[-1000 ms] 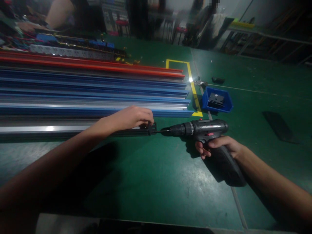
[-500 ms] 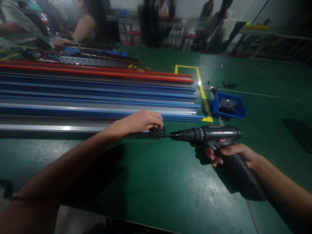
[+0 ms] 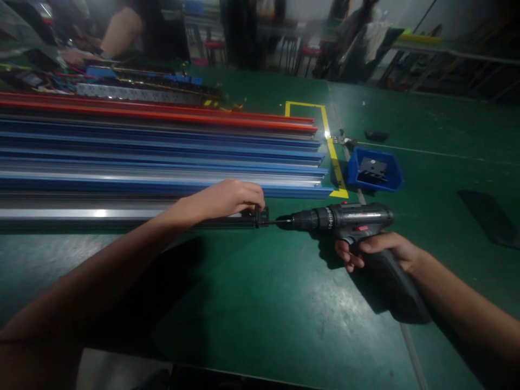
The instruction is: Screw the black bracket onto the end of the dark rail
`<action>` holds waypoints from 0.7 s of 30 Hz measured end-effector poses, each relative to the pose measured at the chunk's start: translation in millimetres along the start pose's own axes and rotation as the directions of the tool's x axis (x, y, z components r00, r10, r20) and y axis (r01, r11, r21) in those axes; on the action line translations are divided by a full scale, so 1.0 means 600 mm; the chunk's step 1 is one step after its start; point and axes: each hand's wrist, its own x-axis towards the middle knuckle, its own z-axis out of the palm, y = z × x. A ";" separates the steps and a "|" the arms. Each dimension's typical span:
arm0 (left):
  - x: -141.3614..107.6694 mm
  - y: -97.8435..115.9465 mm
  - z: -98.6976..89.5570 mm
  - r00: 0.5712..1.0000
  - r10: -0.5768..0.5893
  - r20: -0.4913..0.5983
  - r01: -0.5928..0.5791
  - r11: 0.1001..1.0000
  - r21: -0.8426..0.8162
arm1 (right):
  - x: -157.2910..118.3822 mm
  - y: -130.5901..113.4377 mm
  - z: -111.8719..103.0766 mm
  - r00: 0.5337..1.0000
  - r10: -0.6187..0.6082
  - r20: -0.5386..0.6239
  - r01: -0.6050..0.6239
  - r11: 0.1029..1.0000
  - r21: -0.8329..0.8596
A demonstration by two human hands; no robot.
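Note:
My left hand [image 3: 238,197] is closed on a small black end bracket [image 3: 262,215] at the right end of a dark and silver rail [image 3: 101,213]. In my right hand [image 3: 368,250] is a black cordless drill [image 3: 357,216], its handle wrapped by my fingers. The drill lies level, pointing left, and its long thin bit reaches the bracket. Whether the bit tip sits in a screw cannot be made out. Beyond my left hand lie blue rails [image 3: 260,190] and red rails [image 3: 244,118], side by side.
A blue bin [image 3: 396,176] with dark plates stands right of a yellow tape outline [image 3: 333,162]. Small metal parts lie behind it. Wires and a perforated strip [image 3: 138,93] are at the back left, near a person's arm [image 3: 122,32]. A dark flat object [image 3: 487,214] lies right.
The whole view has shifted, so the scene appears slightly further left and up. Both hands keep their holds, and the drill bit stays at the bracket.

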 end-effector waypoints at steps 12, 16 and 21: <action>0.000 -0.014 0.006 1.000 0.020 0.002 -0.020 0.999 0.030 | 0.002 -0.002 0.003 1.000 0.004 0.016 -0.003 1.000 -0.026; 0.000 -0.011 0.003 1.000 0.013 0.010 -0.013 1.000 0.028 | 0.002 0.002 -0.001 0.999 -0.024 0.027 0.024 1.000 -0.015; 0.000 -0.009 0.003 1.000 0.016 0.007 -0.017 0.999 0.033 | 0.001 0.004 -0.002 1.000 -0.029 0.007 0.029 0.999 -0.035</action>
